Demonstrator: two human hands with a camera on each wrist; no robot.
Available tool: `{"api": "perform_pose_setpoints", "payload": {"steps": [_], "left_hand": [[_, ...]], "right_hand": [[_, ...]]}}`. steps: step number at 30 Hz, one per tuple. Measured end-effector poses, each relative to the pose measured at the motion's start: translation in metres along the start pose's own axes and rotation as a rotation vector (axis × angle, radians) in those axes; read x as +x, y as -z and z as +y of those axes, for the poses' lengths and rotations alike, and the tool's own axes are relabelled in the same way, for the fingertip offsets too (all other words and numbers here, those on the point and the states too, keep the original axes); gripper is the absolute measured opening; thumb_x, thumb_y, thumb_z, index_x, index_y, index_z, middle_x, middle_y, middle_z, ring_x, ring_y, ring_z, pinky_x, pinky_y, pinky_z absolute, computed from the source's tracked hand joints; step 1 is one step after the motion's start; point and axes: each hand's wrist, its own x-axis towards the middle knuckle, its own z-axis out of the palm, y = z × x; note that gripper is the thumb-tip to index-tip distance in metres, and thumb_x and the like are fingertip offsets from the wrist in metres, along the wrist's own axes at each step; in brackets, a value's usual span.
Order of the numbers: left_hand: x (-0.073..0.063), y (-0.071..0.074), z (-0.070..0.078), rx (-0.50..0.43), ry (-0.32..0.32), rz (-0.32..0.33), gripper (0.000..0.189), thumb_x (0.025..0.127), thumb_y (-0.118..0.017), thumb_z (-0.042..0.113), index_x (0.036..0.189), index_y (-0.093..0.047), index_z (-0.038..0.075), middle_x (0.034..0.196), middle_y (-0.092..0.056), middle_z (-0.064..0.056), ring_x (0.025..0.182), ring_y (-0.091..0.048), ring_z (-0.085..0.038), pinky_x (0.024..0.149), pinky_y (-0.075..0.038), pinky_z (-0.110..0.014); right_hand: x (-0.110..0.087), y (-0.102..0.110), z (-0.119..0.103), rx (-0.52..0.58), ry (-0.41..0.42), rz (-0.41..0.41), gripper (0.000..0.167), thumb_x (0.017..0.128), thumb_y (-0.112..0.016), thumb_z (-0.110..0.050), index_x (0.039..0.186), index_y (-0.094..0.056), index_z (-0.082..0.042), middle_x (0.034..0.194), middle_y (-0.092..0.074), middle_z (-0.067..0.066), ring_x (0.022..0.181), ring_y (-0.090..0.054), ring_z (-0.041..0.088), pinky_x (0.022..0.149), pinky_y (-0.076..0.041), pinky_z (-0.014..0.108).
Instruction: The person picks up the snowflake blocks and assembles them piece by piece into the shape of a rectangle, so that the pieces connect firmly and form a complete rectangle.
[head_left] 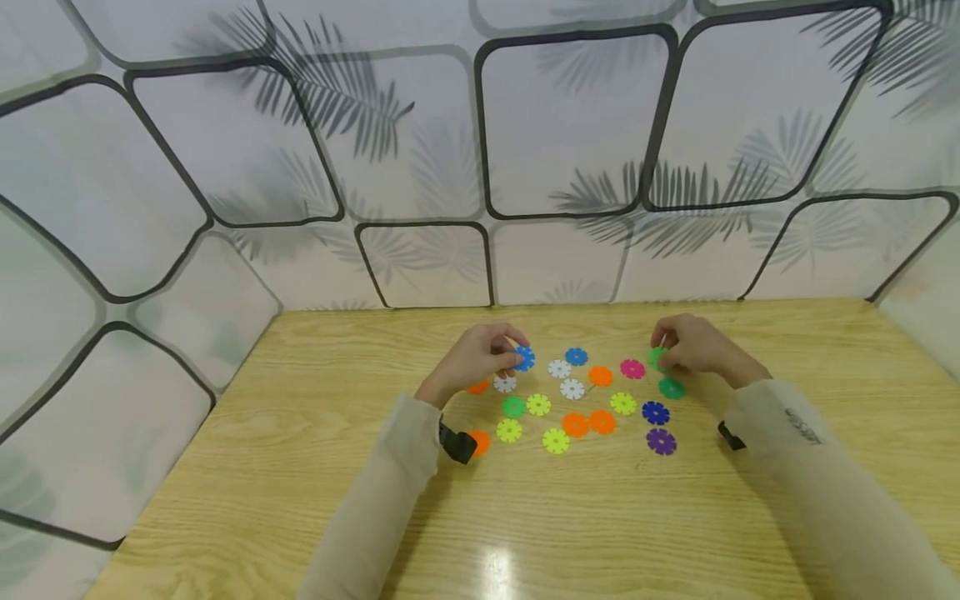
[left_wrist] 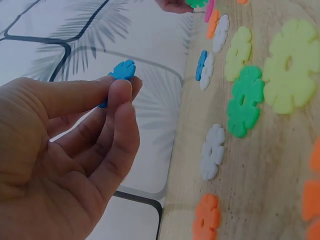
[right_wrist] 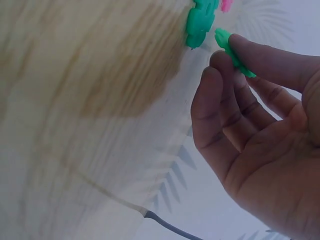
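Note:
My left hand (head_left: 478,357) pinches a blue notched plastic snowflake disc (left_wrist: 124,70) between thumb and fingertips, raised above the table. Below that hand lie a white disc (left_wrist: 213,151) and an orange disc (left_wrist: 206,217). On the far right, my right hand (head_left: 696,343) holds a bright green snowflake disc (right_wrist: 233,51) by its edge, thumb on one face and fingers on the other. Close to it on the table are a darker green disc (head_left: 672,388) and a pink disc (head_left: 632,369). Fingers partly cover both held discs.
Several more discs lie flat between my arms, among them a yellow disc (head_left: 557,441), a purple disc (head_left: 662,442) and a dark blue disc (head_left: 656,412). The wooden table (head_left: 300,467) meets a patterned wall covering (head_left: 420,167) behind and at the left.

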Motion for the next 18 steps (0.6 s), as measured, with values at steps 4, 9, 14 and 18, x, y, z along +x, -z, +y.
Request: {"api": "perform_pose_setpoints", "payload": {"steps": [4, 9, 14, 18], "left_hand": [[0.000, -0.002, 0.000, 0.001, 0.001, -0.002, 0.019, 0.099, -0.063, -0.002, 0.118, -0.066, -0.005, 0.091, -0.072, -0.022, 0.082, -0.069, -0.038, 0.072, -0.057, -0.043], [0.002, -0.004, 0.002, -0.022, -0.017, -0.023, 0.019, 0.099, -0.062, -0.002, 0.118, -0.065, -0.005, 0.090, -0.072, -0.018, 0.082, -0.070, -0.036, 0.074, -0.058, -0.040], [-0.002, -0.007, 0.003, -0.073, 0.007, -0.027, 0.019, 0.099, -0.061, -0.004, 0.117, -0.064, -0.008, 0.091, -0.072, -0.018, 0.082, -0.071, -0.037, 0.076, -0.060, -0.040], [-0.003, -0.011, 0.003, -0.096, -0.002, -0.006, 0.017, 0.099, -0.061, -0.005, 0.115, -0.063, -0.010, 0.093, -0.072, -0.022, 0.084, -0.072, -0.040, 0.076, -0.060, -0.042]], "right_hand": [[-0.003, 0.002, -0.001, 0.044, 0.001, -0.004, 0.024, 0.088, -0.063, 0.007, 0.110, -0.062, 0.014, 0.078, -0.063, 0.010, 0.061, -0.057, 0.020, 0.057, -0.051, 0.033], [-0.008, 0.004, -0.004, 0.104, 0.007, 0.036, 0.025, 0.092, -0.062, 0.007, 0.115, -0.061, 0.018, 0.082, -0.067, 0.011, 0.067, -0.064, 0.023, 0.063, -0.059, 0.036], [-0.009, -0.001, -0.011, 0.171, 0.031, 0.042, 0.027, 0.093, -0.063, 0.007, 0.116, -0.060, 0.019, 0.080, -0.068, 0.010, 0.069, -0.066, 0.023, 0.064, -0.060, 0.035], [-0.010, -0.003, -0.016, 0.187, 0.033, 0.044, 0.027, 0.094, -0.064, 0.005, 0.117, -0.059, 0.019, 0.084, -0.071, 0.012, 0.071, -0.068, 0.027, 0.065, -0.060, 0.037]]}}
